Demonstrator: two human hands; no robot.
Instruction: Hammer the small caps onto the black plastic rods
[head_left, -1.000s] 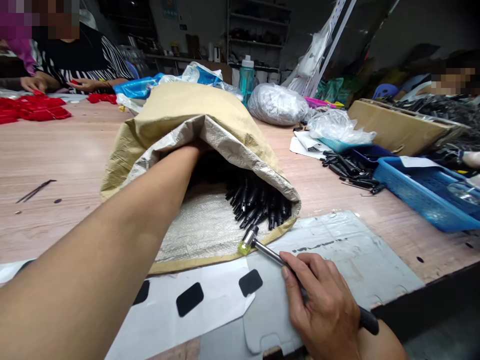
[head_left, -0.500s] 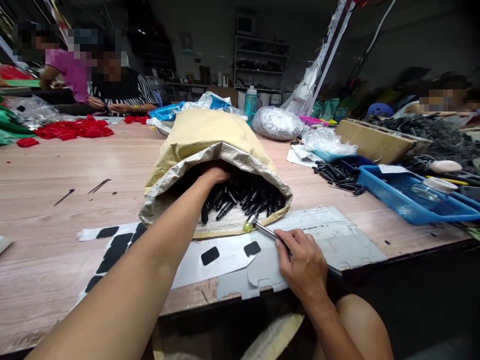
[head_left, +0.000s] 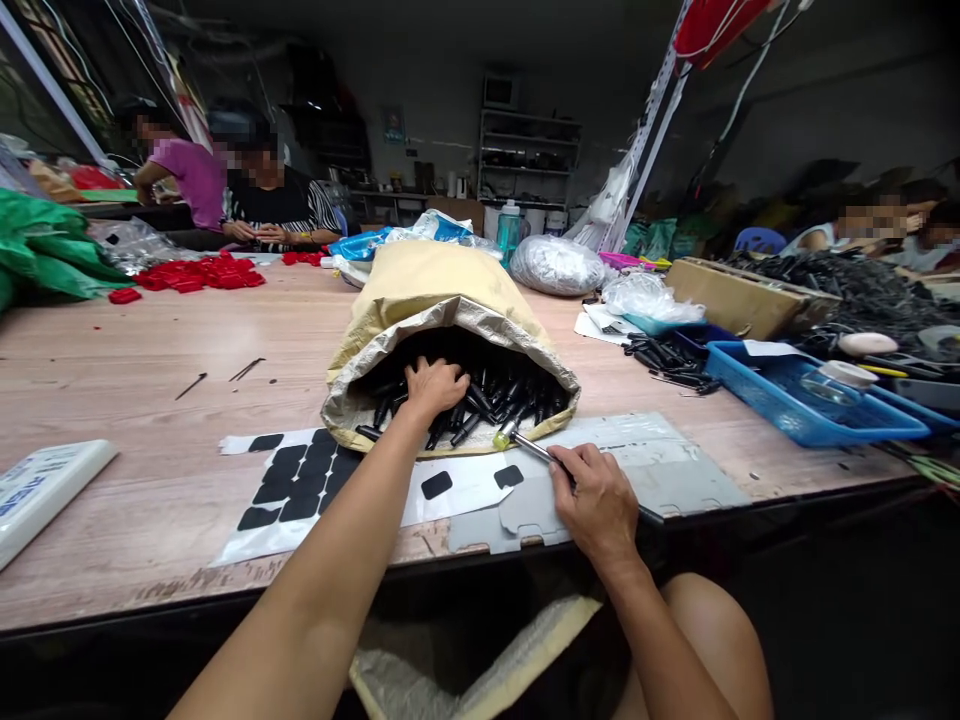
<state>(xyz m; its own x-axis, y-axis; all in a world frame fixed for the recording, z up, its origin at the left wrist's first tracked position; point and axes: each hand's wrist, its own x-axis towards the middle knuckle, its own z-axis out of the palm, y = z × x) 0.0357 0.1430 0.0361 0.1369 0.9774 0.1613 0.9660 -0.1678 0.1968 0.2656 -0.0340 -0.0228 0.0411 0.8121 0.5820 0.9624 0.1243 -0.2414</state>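
Observation:
A yellowish sack lies on the table with its mouth facing me. Many black tube-like parts fill its opening. My left hand is inside the mouth, resting on the parts with fingers spread. My right hand grips the handle of a small hammer with a metal shaft. Its yellow end touches the sack's lower lip. Under the sack's front edge are a white sheet with black rounded patches and a grey board.
Blue basket and cardboard box on the right. Red pieces and green bag at the far left; white box at the near left. Two people sit at the back left, others at the right. Wrapped bundle behind the sack.
The view has shifted. My left hand has drawn back toward the sack's opening, and its fingers now show. My right hand still holds the hammer in nearly the same place.

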